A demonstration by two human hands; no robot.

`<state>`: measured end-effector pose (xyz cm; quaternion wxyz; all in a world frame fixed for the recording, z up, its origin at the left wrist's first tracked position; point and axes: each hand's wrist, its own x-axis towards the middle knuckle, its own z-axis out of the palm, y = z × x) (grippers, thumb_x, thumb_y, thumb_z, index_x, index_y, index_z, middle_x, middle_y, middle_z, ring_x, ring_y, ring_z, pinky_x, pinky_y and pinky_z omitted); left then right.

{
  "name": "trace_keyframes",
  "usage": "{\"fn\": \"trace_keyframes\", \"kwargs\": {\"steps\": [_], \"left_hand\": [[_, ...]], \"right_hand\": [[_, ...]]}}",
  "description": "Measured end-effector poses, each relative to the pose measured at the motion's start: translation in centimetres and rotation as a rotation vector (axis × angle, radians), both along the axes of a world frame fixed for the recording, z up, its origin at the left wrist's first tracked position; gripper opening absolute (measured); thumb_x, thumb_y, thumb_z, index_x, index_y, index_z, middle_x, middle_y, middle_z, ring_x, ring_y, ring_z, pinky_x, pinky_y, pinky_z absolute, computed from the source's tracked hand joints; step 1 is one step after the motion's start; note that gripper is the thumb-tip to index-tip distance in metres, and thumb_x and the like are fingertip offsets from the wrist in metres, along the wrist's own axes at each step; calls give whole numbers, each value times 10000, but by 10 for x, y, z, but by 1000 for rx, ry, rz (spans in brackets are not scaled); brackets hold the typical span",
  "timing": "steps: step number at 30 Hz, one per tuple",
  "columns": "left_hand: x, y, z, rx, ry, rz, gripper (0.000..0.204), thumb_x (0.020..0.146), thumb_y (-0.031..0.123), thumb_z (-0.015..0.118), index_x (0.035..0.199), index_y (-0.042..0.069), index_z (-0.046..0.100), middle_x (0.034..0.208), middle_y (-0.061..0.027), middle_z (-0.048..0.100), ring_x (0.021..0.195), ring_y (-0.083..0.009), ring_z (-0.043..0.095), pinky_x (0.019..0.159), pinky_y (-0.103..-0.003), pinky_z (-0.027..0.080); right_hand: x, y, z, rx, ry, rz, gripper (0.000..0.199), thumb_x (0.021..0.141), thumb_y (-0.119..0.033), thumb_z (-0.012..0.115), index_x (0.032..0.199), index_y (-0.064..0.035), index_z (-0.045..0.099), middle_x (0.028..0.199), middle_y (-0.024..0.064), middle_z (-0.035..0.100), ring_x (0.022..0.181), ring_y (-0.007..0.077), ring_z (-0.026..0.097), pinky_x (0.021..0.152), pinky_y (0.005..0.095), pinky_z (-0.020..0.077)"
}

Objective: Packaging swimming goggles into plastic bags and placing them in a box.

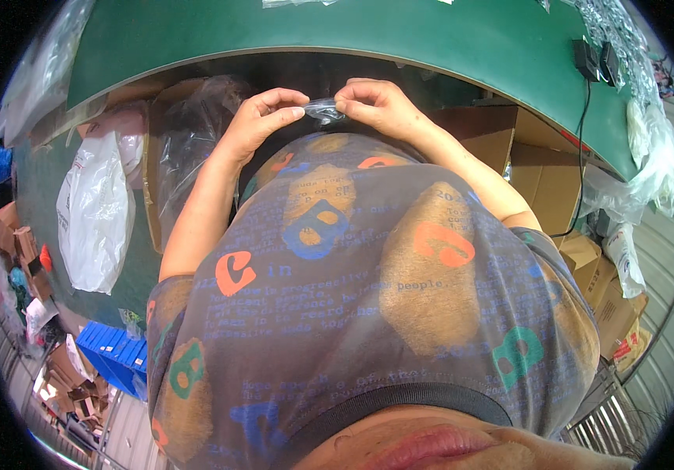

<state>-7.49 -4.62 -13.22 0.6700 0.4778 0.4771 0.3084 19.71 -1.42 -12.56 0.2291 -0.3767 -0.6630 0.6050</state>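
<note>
At far left, white bag (pixel 95 210) on the floor, blue crate (pixel 114 356) below it, clear-lined box (pixel 188 141) to its right. Upper centre, just under the green table (pixel 431 39) edge: left hand (pixel 262 117) and right hand (pixel 372 106), each pinching one end of a small clear pouch (pixel 323 110) between thumb and fingertips. At right, stacked cartons (pixel 540 168) and a black cable (pixel 583 141) hanging from the table.
</note>
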Motion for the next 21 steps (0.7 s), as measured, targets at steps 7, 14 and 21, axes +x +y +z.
{"fn": "trace_keyframes", "kwargs": {"steps": [7,14,21], "left_hand": [[1,-6,-5,27,-8,31,208,898,172,764,1070,59,732,1004,7,702,969,-102,614,912,-283,478],[5,-7,-1,82,15,71,172,906,181,764,1023,56,741,951,15,703,934,-83,618,876,-264,483],[2,-5,-7,-17,-54,46,187,919,206,755,1023,51,740,933,17,699,901,-77,607,851,-268,483]], "right_hand": [[-3,-1,1,-10,9,-6,172,979,-189,667,977,-22,710,896,-30,601,844,54,561,760,248,458],[-3,0,4,-33,-11,-4,164,977,-180,664,975,-20,701,900,-32,605,841,56,562,758,246,457],[-5,0,7,55,-18,6,160,967,-177,671,965,-20,704,887,-17,604,814,72,567,732,252,456]]}}
